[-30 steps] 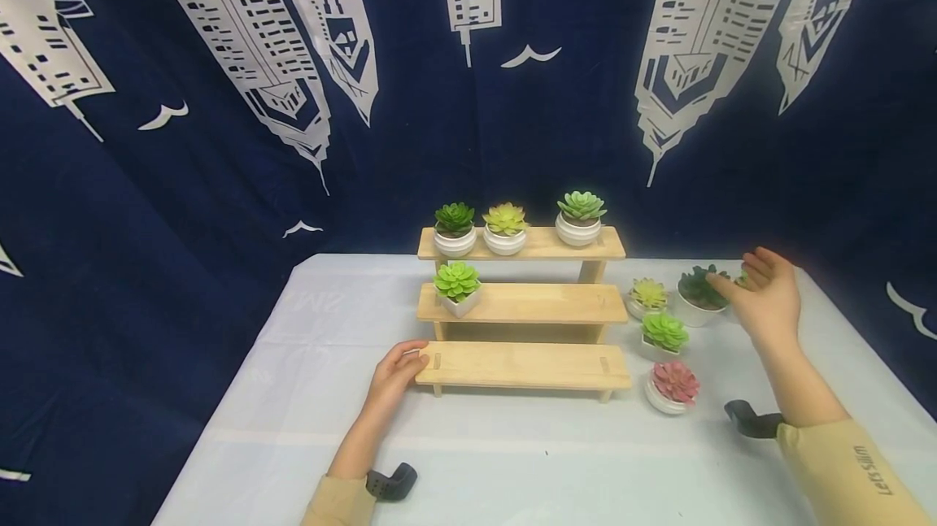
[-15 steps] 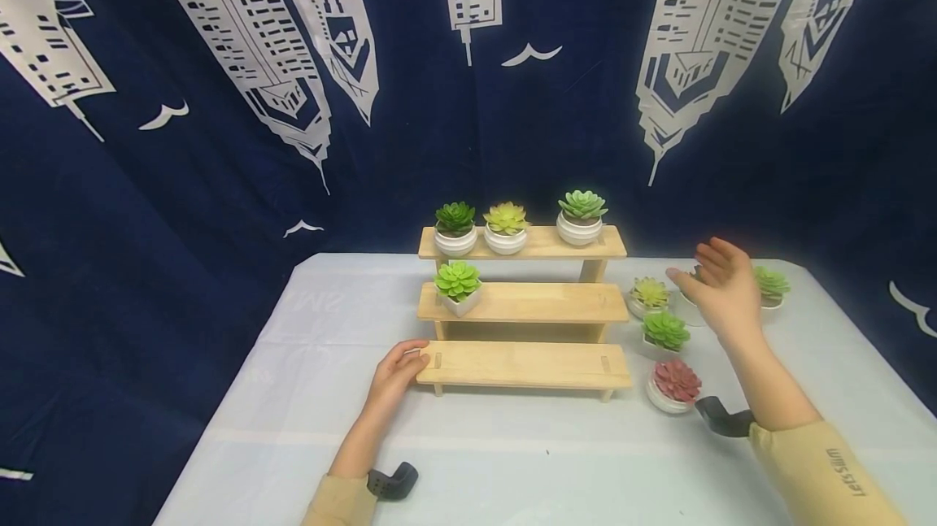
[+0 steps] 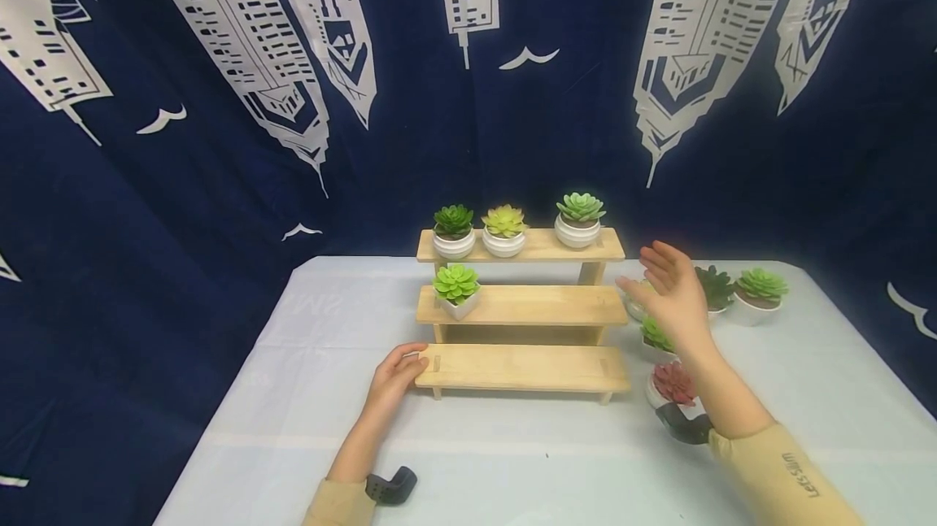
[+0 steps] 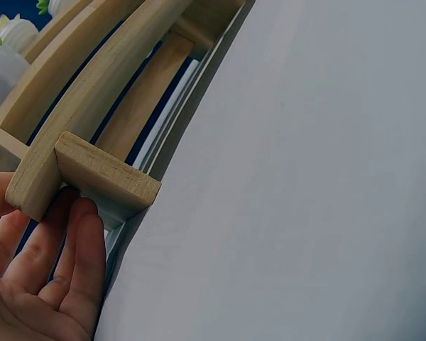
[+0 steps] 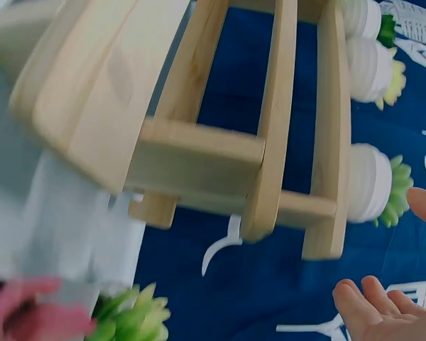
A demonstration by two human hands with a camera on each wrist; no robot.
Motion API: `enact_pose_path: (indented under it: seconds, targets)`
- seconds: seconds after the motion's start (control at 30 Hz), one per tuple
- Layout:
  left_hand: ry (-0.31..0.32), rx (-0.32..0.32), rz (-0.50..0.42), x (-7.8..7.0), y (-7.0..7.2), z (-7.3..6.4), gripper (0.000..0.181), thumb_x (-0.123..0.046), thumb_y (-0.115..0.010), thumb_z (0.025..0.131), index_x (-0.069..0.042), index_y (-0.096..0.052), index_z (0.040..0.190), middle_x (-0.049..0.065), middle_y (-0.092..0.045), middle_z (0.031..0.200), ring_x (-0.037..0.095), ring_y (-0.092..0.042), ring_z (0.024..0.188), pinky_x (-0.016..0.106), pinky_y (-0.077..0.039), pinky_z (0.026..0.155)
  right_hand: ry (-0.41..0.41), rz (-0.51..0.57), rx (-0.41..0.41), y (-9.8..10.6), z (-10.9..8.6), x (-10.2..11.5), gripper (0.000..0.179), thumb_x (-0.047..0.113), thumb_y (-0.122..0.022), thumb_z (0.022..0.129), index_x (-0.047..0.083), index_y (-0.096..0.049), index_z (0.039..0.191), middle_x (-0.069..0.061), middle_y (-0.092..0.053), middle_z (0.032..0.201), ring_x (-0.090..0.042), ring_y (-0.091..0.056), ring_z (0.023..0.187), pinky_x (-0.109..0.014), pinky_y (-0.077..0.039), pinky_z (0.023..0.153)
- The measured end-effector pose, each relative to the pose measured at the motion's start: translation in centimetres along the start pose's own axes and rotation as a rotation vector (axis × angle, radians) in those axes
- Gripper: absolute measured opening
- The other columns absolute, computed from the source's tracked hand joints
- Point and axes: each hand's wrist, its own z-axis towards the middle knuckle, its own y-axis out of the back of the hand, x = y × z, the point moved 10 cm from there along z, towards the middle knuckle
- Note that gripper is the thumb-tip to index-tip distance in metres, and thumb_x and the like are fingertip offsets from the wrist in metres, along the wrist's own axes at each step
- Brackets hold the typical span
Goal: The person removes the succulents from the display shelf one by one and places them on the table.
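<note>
A three-tier wooden plant stand [image 3: 523,365] rises in steps in the head view. My left hand [image 3: 391,380] grips the left end of its lowest board; in the left wrist view, the thumb is on the board and the fingers [image 4: 85,241] curl beneath. My right hand [image 3: 677,302], holding nothing, is right of the stand with fingers spread. It partly hides a yellowish succulent [image 3: 635,309] and a bright green succulent [image 3: 656,334]. Below them a pink succulent [image 3: 673,384] sits in a white pot, partly behind the wrist. The right wrist view shows my right fingers [image 5: 376,309] relaxed.
On the top tier are a dark green succulent [image 3: 454,221], a yellow-green one [image 3: 504,221] and a light green one [image 3: 581,209]. A lime succulent [image 3: 456,284] occupies the middle tier's left end. Farther right stand a dark succulent [image 3: 716,286] and a green one [image 3: 761,286].
My right hand has moved left, from the dark green succulent at the far right toward the stand, still holding nothing. The left hand keeps its grip on the lowest board.
</note>
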Motion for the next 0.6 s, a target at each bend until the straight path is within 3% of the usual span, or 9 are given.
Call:
enact_pose_path:
  seconds: [0.23,0.6]
  targets:
    - [-0.012,0.006,-0.004,0.1,0.0,0.2,0.036,-0.015,-0.061,0.090,-0.002,-0.054,0.124,0.014,-0.064,0.112,0.015,-0.062,0.093,0.026,-0.049,0.079,0.038,0.077,0.041,-2.1,-0.3,0.8,0.077,0.009,-0.069,0.085,-0.004,-0.021,0.143,-0.022,-0.037,0.142,-0.034,-0.036,0.131,-0.039,-0.030,0.106]
    - [-0.009,-0.007,-0.011,0.1,0.1,0.1,0.035,-0.015,-0.061,0.090,-0.003,-0.055,0.122,0.013,-0.065,0.110,0.015,-0.062,0.092,0.027,-0.049,0.078,-0.009,0.243,0.101,-5.6,-1.1,1.0,0.075,0.002,-0.069,0.083,-0.004,-0.023,0.142,-0.022,-0.038,0.141,-0.032,-0.036,0.131,-0.036,-0.029,0.107]
